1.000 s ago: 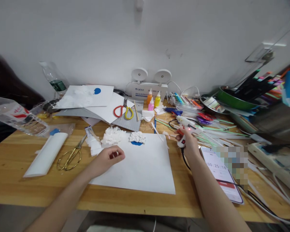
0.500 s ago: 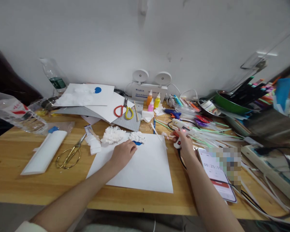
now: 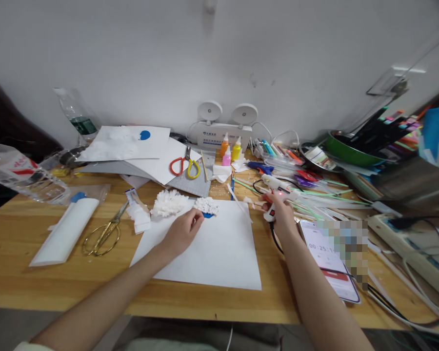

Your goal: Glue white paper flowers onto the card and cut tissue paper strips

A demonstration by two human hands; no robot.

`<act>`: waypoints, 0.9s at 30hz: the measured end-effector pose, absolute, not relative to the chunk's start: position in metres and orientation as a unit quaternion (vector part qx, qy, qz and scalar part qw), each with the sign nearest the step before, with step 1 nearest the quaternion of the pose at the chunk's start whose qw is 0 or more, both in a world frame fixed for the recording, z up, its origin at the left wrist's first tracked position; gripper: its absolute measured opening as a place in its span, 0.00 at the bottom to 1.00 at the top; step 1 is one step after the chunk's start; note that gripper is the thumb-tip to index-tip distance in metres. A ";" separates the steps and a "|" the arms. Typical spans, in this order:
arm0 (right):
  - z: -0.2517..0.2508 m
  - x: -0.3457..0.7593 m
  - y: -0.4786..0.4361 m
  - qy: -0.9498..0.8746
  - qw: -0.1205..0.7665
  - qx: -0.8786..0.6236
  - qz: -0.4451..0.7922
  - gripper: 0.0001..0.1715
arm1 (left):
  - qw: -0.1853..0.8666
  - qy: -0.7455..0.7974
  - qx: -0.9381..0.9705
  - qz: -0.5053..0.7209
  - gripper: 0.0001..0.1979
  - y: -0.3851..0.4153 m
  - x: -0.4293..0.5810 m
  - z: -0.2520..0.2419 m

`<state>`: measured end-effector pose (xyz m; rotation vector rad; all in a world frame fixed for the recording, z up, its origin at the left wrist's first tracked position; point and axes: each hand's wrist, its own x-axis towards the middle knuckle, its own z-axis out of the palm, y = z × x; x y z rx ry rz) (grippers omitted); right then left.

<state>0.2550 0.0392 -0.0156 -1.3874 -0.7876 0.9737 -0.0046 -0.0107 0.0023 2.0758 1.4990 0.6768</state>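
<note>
My right hand (image 3: 281, 214) is wrapped around the handle of a white hot glue gun (image 3: 278, 184), which has a small red light lit. Its nozzle points to the back left. My left hand (image 3: 183, 228) rests over a white sheet of paper (image 3: 219, 258), fingers curled and pressed together; what they pinch, if anything, is hidden. Right by its fingertips lies a blue piece (image 3: 208, 215) partly covered with small white bits (image 3: 205, 205). A fluffy white clump (image 3: 169, 202) sits on the sheet's back left edge.
Gold-handled scissors (image 3: 101, 240) and a folded white sheet (image 3: 64, 234) lie at the left. Red-and-yellow-handled pliers (image 3: 186, 165) and small paint bottles (image 3: 226, 151) are at the back. A phone (image 3: 322, 248), cables and a power strip (image 3: 406, 248) occupy the right side.
The view has shifted slightly. My left hand has drawn back a little from the blue piece. My right hand keeps its grip on the glue gun.
</note>
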 end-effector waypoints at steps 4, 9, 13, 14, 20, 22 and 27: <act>-0.012 0.253 0.037 -0.333 0.604 -0.593 0.416 0.14 | 0.148 0.571 0.784 0.192 0.07 -0.006 -0.001 -0.003; -0.008 0.252 0.035 -0.334 0.611 -0.589 0.410 0.15 | 0.105 0.574 0.800 0.139 0.10 -0.007 0.001 -0.007; -0.007 0.251 0.034 -0.339 0.616 -0.586 0.403 0.14 | 0.102 0.580 0.797 0.136 0.10 -0.007 0.000 -0.005; -0.007 0.251 0.034 -0.339 0.617 -0.586 0.401 0.14 | 0.102 0.582 0.795 0.138 0.10 -0.007 0.000 -0.004; -0.008 0.252 0.036 -0.335 0.627 -0.583 0.394 0.13 | 0.106 0.589 0.786 0.154 0.10 -0.006 -0.004 -0.002; -0.008 0.253 0.035 -0.334 0.627 -0.583 0.395 0.13 | 0.097 0.588 0.787 0.158 0.09 -0.004 -0.002 -0.004; -0.010 0.253 0.035 -0.332 0.624 -0.579 0.407 0.12 | 0.045 0.590 0.790 0.164 0.08 0.000 0.009 -0.011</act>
